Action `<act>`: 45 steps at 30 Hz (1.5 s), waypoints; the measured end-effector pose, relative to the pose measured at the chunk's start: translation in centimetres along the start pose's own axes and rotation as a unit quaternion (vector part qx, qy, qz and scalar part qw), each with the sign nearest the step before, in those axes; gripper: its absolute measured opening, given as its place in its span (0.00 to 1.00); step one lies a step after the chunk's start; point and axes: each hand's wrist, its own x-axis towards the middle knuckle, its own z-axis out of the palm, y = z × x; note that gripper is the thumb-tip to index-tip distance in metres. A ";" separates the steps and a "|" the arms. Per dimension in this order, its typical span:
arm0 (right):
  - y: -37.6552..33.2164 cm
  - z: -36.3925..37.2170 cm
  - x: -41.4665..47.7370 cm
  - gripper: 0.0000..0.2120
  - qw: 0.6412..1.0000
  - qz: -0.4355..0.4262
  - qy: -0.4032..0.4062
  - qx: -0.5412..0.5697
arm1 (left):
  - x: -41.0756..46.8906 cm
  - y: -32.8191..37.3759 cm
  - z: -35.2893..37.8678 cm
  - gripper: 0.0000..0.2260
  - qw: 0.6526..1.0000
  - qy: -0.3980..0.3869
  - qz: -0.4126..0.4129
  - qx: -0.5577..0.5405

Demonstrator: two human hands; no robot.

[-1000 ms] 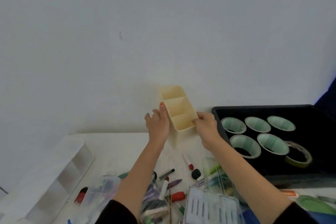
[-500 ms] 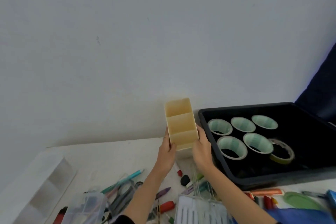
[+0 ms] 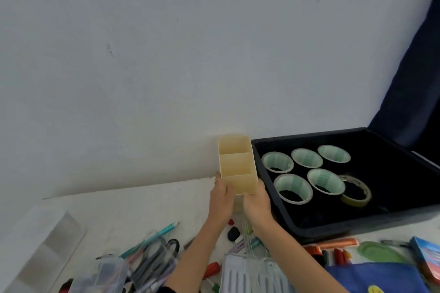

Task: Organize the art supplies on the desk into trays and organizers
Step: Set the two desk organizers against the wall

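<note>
Organizer [image 3: 238,175] upright, openings facing up, long axis pointing away toward wall [image 3: 166,78]; left hand [image 3: 221,201] and right hand [image 3: 257,203] clamp its near end.

At centre frame you see a cream-yellow organizer [image 3: 235,166]. To its right, note the black tray [image 3: 357,225] and in it five tape rolls [image 3: 276,159] with pale green, finely printed inner faces, plus one translucent yellow roll [image 3: 352,200]. The table [image 3: 133,207] is white. At lower right, identify a green lid [image 3: 378,251] and blue fabric [image 3: 381,278]; at lower left, a teal pen [image 3: 164,231].
</note>
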 end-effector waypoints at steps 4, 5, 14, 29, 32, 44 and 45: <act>0.3 0.5 -1.0 0.12 0.997 0.007 0.066 0.024 | -0.4 -0.5 -0.4 0.21 0.995 -0.042 -0.054 -0.076; 0.2 0.7 -1.1 0.13 0.996 0.017 0.081 0.042 | -0.4 -0.6 -0.5 0.21 0.995 -0.042 -0.052 -0.076; -0.3 1.4 0.2 0.12 0.985 0.095 0.087 0.116 | 0.9 -0.2 -0.5 0.20 0.995 -0.015 -0.062 -0.075; -2.9 2.2 -3.1 0.19 0.993 0.054 0.027 0.100 | -2.9 3.5 -4.6 0.21 0.993 0.034 -0.090 -0.066; -4.6 3.1 -4.2 0.18 0.993 0.031 -0.024 0.108 | -4.5 4.3 -7.2 0.17 0.992 0.056 -0.085 -0.073; -7.0 15.6 -10.3 0.13 0.954 0.002 -0.295 0.049 | -11.3 1.9 -23.2 0.13 0.942 0.295 -0.057 0.147; -7.1 16.6 -10.9 0.12 0.949 0.003 -0.312 0.046 | -11.8 1.4 -24.3 0.13 0.931 0.309 -0.053 0.186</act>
